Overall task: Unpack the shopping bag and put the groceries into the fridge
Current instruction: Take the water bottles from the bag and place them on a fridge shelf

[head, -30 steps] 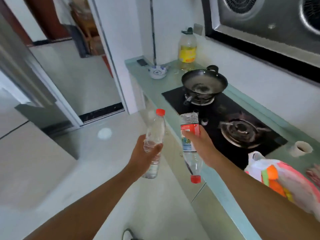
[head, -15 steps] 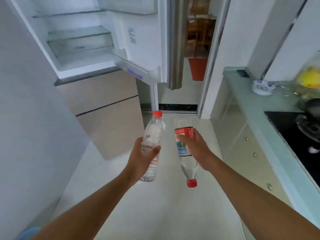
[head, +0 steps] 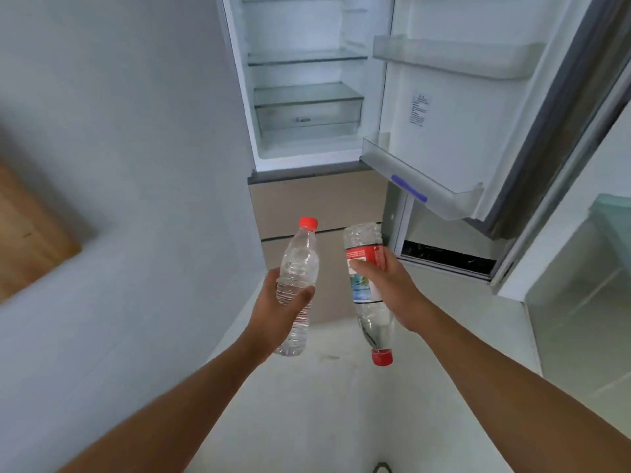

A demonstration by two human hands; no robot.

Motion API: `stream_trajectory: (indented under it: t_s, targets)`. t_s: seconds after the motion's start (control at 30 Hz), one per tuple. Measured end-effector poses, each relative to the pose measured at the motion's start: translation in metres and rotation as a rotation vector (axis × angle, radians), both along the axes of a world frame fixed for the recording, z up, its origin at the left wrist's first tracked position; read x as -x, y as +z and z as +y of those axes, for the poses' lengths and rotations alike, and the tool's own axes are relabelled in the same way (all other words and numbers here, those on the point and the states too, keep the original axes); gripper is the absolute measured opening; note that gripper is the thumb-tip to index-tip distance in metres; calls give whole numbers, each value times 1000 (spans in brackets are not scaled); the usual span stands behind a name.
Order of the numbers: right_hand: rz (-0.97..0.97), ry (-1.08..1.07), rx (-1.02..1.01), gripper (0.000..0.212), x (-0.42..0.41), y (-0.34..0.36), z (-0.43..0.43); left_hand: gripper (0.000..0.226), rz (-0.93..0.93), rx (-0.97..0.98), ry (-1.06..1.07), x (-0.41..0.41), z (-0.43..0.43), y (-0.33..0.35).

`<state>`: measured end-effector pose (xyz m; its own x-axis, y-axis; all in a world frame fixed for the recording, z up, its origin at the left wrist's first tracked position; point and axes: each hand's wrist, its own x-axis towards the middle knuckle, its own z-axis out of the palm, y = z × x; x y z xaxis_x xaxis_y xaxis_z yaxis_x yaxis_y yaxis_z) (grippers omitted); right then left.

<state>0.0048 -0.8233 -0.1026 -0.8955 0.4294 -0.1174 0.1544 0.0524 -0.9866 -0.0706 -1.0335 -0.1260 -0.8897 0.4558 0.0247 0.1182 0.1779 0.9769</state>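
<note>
My left hand (head: 278, 310) grips a clear water bottle (head: 298, 268) upright, its red cap on top and no label showing. My right hand (head: 389, 285) grips a second water bottle (head: 363, 288) with a red and white label, held upside down so its red cap points at the floor. Both bottles hang over the pale floor, side by side and apart. Straight ahead stands the fridge (head: 307, 80), its upper compartment open, with glass shelves and a drawer that look bare. Its door (head: 478, 97) swings out to the right and carries two clear door bins.
A grey wall (head: 119, 131) fills the left side, with a wooden surface (head: 27, 230) at its edge. The fridge's lower drawers (head: 317, 206) are closed. A white counter edge and glass panel (head: 580, 285) stand at the right. Pale floor (head: 307, 404) runs up to the fridge.
The view has swung left from the stove counter to the open fridge, which is now closer and straight ahead. Both hands keep the same hold on their bottles.
</note>
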Motion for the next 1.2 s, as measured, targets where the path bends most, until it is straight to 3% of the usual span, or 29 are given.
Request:
stream_trajectory:
  t_s: [0.67, 1.2]
  targets:
    - [239, 123, -169, 32, 305, 146, 177, 42, 214, -185, 189, 282, 183, 131]
    - [441, 54, -183, 27, 496, 243, 238, 45, 422, -306, 199, 495, 261, 231]
